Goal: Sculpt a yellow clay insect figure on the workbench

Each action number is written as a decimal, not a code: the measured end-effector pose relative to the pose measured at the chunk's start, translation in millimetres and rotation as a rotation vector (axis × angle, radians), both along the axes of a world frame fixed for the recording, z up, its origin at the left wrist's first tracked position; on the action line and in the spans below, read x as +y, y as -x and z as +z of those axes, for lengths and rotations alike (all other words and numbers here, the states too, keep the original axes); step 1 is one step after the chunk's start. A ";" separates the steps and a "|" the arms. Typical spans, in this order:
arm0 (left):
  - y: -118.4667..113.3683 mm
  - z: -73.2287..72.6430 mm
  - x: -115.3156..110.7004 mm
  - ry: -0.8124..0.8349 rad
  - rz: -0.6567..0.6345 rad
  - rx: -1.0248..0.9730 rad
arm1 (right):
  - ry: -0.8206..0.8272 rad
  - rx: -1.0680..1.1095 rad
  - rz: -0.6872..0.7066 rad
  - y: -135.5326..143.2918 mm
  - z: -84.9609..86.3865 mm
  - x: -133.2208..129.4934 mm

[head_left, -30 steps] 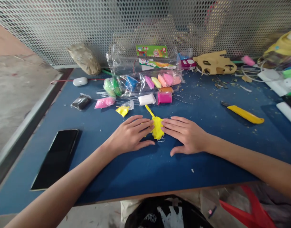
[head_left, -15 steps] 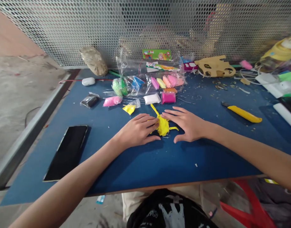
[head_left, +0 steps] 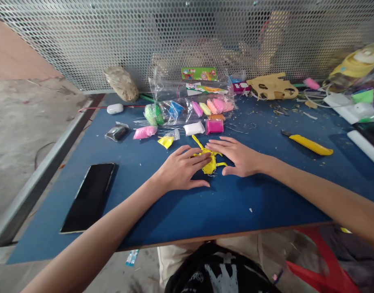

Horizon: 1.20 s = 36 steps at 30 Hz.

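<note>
L fingers [head_left: 199, 159] further over ylw clay [head_left: 208, 168]

One yellow clay figure [head_left: 209, 167], one phone [head_left: 88, 198], one yellow-handled knife [head_left: 310, 144], one white case [head_left: 115, 108]

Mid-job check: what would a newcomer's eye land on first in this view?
Most likely the bright yellow clay-like piece on the blue table, between the left hand and right hand, whose fingers partly cover it. After that, probably the yellow-handled cutter lying off to the right and the large dark phone at the left.
</note>
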State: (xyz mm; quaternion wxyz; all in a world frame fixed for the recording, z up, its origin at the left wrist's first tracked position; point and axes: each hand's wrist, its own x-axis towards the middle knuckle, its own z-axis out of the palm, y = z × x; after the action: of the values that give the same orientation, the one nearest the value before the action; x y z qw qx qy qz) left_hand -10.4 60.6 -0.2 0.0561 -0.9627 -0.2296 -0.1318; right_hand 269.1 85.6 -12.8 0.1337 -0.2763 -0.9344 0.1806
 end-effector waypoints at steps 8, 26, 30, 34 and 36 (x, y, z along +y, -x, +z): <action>4.6 2.6 3.3 0.074 0.039 0.026 | 0.209 0.097 -0.021 -3.1 5.2 3.4; 10.7 5.1 7.9 -0.090 0.346 -0.118 | -0.003 0.048 -0.044 3.9 -5.2 -8.2; -0.4 -0.3 5.8 0.008 0.343 -0.060 | -0.031 0.077 -0.071 9.1 -7.7 -15.1; -5.3 -5.2 5.2 0.039 0.333 -0.063 | -0.021 0.082 -0.053 10.8 -5.8 -14.8; -4.6 -6.0 5.2 0.039 0.333 -0.067 | -0.026 0.074 -0.079 10.1 -5.0 -13.7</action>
State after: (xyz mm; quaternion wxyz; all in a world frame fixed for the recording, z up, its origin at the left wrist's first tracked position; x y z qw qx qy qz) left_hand -5.8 65.8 -6.2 0.0506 -0.9073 -0.3902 -0.1481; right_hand 259.0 71.8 -17.8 0.1790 -0.3044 -0.9194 0.1730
